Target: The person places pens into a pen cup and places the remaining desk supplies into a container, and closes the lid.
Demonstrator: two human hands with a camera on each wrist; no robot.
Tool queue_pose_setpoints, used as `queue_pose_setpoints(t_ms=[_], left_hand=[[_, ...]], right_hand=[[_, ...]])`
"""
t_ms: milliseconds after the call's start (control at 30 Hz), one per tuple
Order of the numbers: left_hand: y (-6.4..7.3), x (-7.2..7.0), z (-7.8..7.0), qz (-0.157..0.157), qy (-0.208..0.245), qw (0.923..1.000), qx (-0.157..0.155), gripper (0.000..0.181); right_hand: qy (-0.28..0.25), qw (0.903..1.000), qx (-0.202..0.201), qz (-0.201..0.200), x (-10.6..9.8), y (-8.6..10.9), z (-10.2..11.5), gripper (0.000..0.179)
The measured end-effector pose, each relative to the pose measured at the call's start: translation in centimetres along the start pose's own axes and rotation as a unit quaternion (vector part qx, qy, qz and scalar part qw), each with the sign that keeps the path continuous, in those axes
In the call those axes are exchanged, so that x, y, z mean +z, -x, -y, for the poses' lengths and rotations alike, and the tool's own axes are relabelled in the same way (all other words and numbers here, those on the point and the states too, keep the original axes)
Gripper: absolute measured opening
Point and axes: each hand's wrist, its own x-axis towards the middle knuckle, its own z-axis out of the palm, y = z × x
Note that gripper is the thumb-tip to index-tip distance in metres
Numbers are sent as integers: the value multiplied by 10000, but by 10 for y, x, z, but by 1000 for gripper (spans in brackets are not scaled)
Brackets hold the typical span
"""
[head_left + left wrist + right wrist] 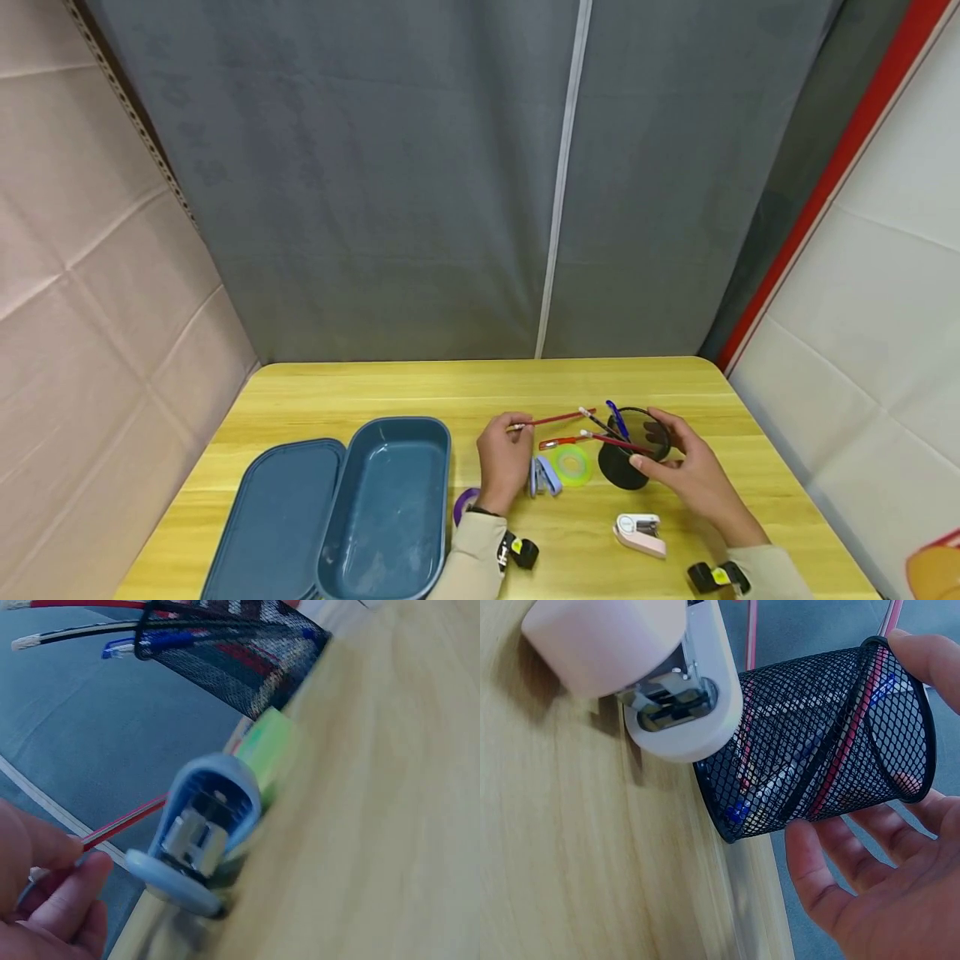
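Note:
Between thumb and fingertips, my left hand (506, 457) pinches a red pencil (562, 417), which points right toward the pen holder. My right hand (696, 475) grips the black mesh pen holder (621, 468) from its right side, thumb and fingers spread around it. In that holder lean a blue pen (617, 418), a black pencil (597, 423) and another red pencil (609, 441). A light-blue mini stapler (217, 772) sits just beside my left hand. Past it lies a green tape roll (572, 465), with a red utility knife (557, 443) behind.
A pale pink stapler (640, 533) lies in front of the pen holder. A purple tape roll (462, 505) is partly hidden by the left wrist. Further left stand a blue box (447, 492), its inside bare, and its lid (273, 517). A grey curtain hangs behind the table.

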Motion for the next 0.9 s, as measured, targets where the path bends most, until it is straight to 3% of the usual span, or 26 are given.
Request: queue_pose_setpoints(t_ms=[200, 367, 700, 900], left_hand=[[-1, 0, -4, -145, 902, 9957, -122, 16], [-1, -1, -10, -238, 1313, 9909, -167, 18], [2, -2, -19, -356, 1574, 9868, 129, 14], [6, -2, -33, -407, 1813, 9822, 257, 15]], right_hand=[[28, 10000, 12, 11, 0, 0, 1, 85], [74, 10000, 12, -9, -1, 0, 2, 85], [109, 9999, -1, -19, 0, 1, -3, 84], [122, 9999, -27, -28, 0, 0, -1, 83]])
